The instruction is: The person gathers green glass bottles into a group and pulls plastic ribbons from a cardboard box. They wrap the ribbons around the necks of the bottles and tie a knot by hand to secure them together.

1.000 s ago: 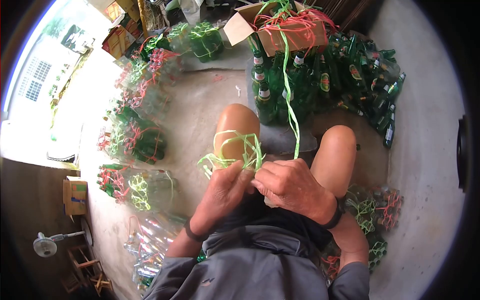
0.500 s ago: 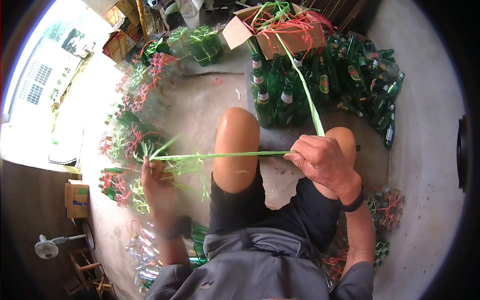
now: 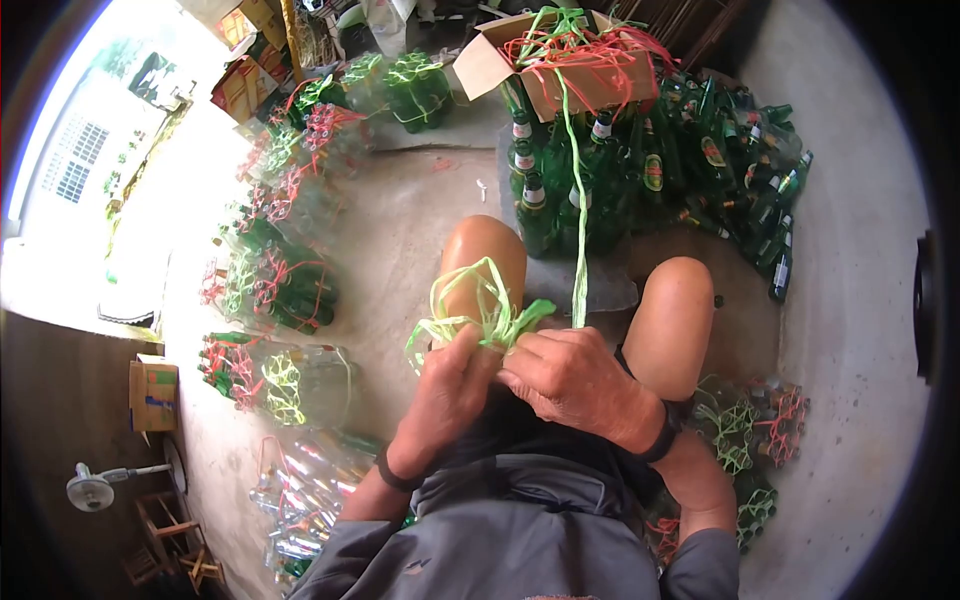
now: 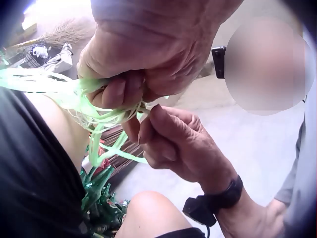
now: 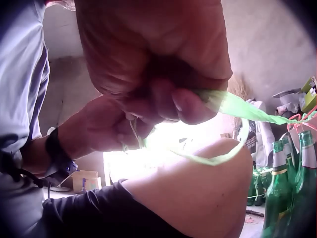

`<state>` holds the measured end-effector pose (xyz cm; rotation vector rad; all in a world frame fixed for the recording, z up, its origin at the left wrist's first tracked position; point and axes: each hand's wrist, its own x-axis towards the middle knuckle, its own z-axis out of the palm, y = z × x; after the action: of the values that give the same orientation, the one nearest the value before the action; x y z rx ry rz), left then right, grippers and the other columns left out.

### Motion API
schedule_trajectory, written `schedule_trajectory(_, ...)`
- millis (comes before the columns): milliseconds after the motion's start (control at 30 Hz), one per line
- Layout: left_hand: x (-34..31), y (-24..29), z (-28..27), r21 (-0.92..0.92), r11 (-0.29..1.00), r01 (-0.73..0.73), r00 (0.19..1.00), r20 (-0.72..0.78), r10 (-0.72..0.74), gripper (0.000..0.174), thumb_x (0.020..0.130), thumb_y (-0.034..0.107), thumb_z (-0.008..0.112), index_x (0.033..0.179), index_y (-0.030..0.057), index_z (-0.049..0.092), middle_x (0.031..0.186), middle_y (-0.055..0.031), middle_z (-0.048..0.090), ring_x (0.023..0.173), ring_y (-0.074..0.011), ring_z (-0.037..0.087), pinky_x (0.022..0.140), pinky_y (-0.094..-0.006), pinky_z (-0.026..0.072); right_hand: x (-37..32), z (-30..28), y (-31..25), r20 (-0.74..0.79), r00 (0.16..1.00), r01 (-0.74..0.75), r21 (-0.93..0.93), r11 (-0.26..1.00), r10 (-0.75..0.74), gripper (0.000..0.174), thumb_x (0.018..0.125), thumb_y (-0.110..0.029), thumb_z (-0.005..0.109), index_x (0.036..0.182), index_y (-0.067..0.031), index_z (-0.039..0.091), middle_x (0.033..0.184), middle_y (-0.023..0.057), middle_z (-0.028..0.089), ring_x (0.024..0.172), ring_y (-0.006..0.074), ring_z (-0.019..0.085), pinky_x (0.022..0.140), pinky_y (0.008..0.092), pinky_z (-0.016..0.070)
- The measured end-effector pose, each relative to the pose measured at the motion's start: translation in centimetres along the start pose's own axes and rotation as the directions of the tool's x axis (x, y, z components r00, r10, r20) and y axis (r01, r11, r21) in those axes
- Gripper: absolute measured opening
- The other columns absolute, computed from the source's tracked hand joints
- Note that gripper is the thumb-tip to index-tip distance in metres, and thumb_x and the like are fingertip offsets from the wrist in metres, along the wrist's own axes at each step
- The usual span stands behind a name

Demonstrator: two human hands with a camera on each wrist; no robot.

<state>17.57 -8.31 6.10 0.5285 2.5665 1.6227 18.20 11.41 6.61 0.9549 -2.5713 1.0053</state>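
L hand (image 3: 448, 385) pinches green loops (image 3: 490, 325), bunched at its 12 o'clock; R hand (image 3: 585, 380) grips green strip (image 3: 581, 270), at L's 3 o'clock, fingertips v. near. Strip's long axis runs approx. 12 o'clock from R hand, the nearer one, to cardboard box (image 3: 600, 98). R wrist cam shows strip leaving R's curled fingers; head cam hides that.

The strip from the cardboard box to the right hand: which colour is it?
The strip is light green; the head view shows it best.
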Motion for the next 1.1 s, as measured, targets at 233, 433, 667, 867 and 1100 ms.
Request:
schedule_trajectory(233, -0.8, -2.4, -3.2, -0.126, 0.980, 0.151, 0.988, 0.062, -0.144, 0.017, 0.103, 0.014, 0.058, 0.096, -0.0005, 0.064, 0.073, 0.0049, 0.052, 0.067, -0.0050, 0.044, 0.058, -0.0246, 0.0367, -0.1, -1.8, 2.5, -0.018, 0.999, -0.034, -0.012, 0.999, 0.034, 0.020, 0.088, -0.017, 0.073, 0.079, -0.0050, 0.060, 0.073, 0.0085, 0.057, 0.069, 0.0304, 0.061, 0.060, 0.0422, 0.0493)
schedule_trajectory(433, -0.6, -5.0, -8.8, -0.346, 0.893, 0.288, 0.858, -0.320, -0.401, 0.021, 0.103, 0.024, 0.062, 0.087, 0.0105, 0.067, 0.066, 0.0110, 0.046, 0.055, 0.0003, 0.034, 0.048, -0.0214, 0.0240, -0.9, -4.9, 5.4, -0.021, 0.995, -0.099, -0.126, 0.987, 0.097, 0.022, 0.089, -0.020, 0.071, 0.078, -0.0065, 0.058, 0.073, 0.0089, 0.056, 0.069, 0.0299, 0.061, 0.060, 0.0427, 0.0493)
schedule_trajectory(667, -0.3, -7.6, -11.2, -0.630, 0.773, 0.075, 0.727, -0.496, -0.475, 0.020, 0.106, 0.021, 0.057, 0.089, 0.0099, 0.061, 0.066, 0.0103, 0.038, 0.054, -0.0012, 0.026, 0.046, -0.0214, 0.0186, -1.6, -4.7, 6.5, -0.062, 0.986, -0.158, -0.107, 0.982, 0.152, 0.022, 0.089, -0.020, 0.072, 0.079, -0.0061, 0.059, 0.072, 0.0100, 0.056, 0.068, 0.0315, 0.062, 0.059, 0.0435, 0.0496)
schedule_trajectory(867, 0.8, -2.5, -4.0, -0.317, 0.947, -0.058, 0.851, -0.512, -0.119, 0.016, 0.107, 0.020, 0.057, 0.103, 0.0064, 0.065, 0.069, 0.0049, 0.054, 0.056, -0.0010, 0.041, 0.050, -0.0199, 0.0274, -0.2, -1.3, 2.4, 0.057, 0.994, -0.087, -0.011, 0.996, 0.088, 0.019, 0.087, -0.016, 0.073, 0.080, -0.0064, 0.058, 0.075, 0.0095, 0.059, 0.071, 0.0315, 0.065, 0.060, 0.0431, 0.0522)
schedule_trajectory(1100, 1.1, -1.6, 1.2, -0.258, 0.963, 0.077, 0.985, -0.128, -0.113, 0.021, 0.106, 0.012, 0.056, 0.116, -0.0026, 0.067, 0.088, 0.0044, 0.062, 0.081, -0.0021, 0.049, 0.068, -0.0207, 0.0433, 1.7, 0.1, 0.9, -0.035, 0.999, 0.010, 0.033, 0.999, -0.009, 0.018, 0.085, -0.015, 0.072, 0.081, -0.0062, 0.058, 0.076, 0.0097, 0.059, 0.072, 0.0301, 0.066, 0.061, 0.0428, 0.0529)
